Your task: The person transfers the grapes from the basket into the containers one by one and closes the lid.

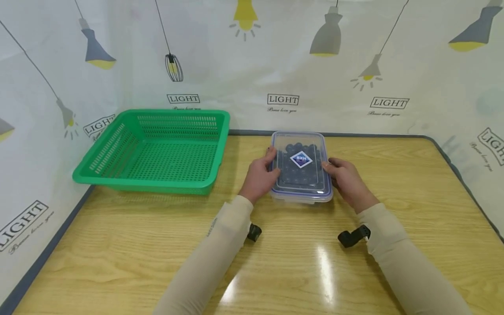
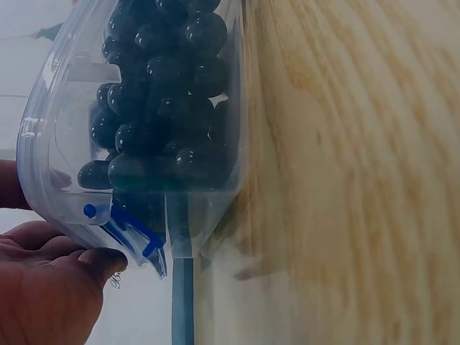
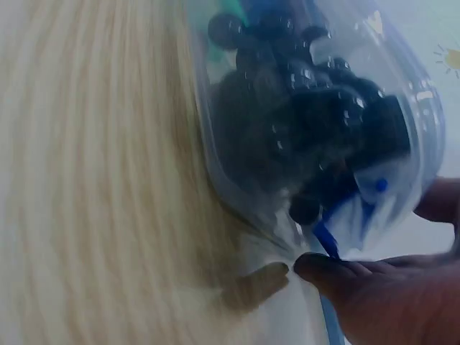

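A clear plastic food container (image 1: 296, 188) with a blue-edged lid and a diamond label (image 1: 301, 159) lies on the table. Dark, shiny grape-like balls (image 2: 205, 32) fill much of it. My left hand (image 1: 260, 175) holds its left side, thumb over the lid edge. In the left wrist view, fingers are at a blue-trimmed side latch (image 2: 136, 233) that angles outward from the wall. Opposite, my right hand (image 1: 348, 181) grips the right side with the thumb at the lid rim. The right wrist view shows a fingertip right beside another latch (image 3: 327, 241).
To the left, a green plastic basket (image 1: 214, 186) with slotted walls stands on the wooden table (image 1: 118, 245). Behind the table hangs a white cloth (image 1: 232, 74) printed with lamps. A small black camera (image 1: 254, 232) sits at each wrist.
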A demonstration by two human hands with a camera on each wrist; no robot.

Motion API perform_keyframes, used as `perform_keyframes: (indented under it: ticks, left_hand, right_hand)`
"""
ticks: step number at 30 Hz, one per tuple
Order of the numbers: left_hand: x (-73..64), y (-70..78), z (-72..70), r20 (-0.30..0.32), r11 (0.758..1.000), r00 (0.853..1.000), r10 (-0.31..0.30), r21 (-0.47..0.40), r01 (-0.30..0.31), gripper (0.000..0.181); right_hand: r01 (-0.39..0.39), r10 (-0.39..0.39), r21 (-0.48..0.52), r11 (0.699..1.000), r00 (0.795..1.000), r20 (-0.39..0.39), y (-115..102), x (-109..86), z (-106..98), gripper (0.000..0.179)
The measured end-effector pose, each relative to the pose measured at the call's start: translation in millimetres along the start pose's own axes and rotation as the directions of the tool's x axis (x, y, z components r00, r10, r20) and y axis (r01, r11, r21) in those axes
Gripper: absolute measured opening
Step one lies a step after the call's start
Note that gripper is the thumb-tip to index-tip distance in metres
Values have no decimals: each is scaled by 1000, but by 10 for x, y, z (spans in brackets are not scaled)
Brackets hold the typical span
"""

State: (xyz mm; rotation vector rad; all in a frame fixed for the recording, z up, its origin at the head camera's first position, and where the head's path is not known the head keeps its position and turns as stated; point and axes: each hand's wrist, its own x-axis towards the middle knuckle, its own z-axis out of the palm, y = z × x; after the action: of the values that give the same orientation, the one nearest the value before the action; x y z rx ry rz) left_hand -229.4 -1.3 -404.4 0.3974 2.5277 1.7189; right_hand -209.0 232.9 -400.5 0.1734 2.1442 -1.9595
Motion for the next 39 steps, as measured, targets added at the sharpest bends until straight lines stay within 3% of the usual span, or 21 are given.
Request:
perform_keyframes:
  ticks: [3, 7, 9, 17, 24, 28, 33, 36, 39]
  left_hand:
    - [-4, -6, 9, 6, 1000, 1000, -9, 2, 9, 59]
    - [-5, -11, 14, 4, 1000, 1000, -5, -2, 5, 59]
    - [-12, -7, 11, 1, 1000, 1000, -3, -3, 4, 58]
    - [-9, -17, -5, -4, 1000, 1000, 1, 9, -1, 58]
    - [-38, -2, -3, 17, 1000, 1000, 3, -1, -3, 58]
    - [-39, -23, -21, 40, 1000, 999, -8, -8, 9, 59]
    - [-31, -120, -74, 20, 982, 991, -131, -133, 132, 70]
    - [-38, -160, -89, 25, 944, 969, -244, -222, 244, 78]
    - [-44, -180, -79, 52, 895, 948, -314, -316, 314, 78]
  right_hand:
    - [6, -5, 9, 1000, 994, -110, -8, -16, 40, 65]
    - [73, -72, -7, 997, 960, -272, -45, -38, 125, 60]
    - [106, -103, -9, 994, 947, -305, -62, -49, 158, 58]
    - [143, -154, -59, 988, 942, -297, -58, -55, 196, 54]
    - [127, -200, -265, 956, 941, -271, -115, -48, 187, 52]
    - [113, -199, -297, 948, 941, -275, -136, -60, 196, 51]
    - [129, -205, -270, 954, 939, -275, -128, -50, 209, 50]
    - [128, -208, -278, 952, 938, -278, -113, -46, 202, 50]
    - [123, -204, -285, 951, 939, -277, -93, -48, 192, 50]
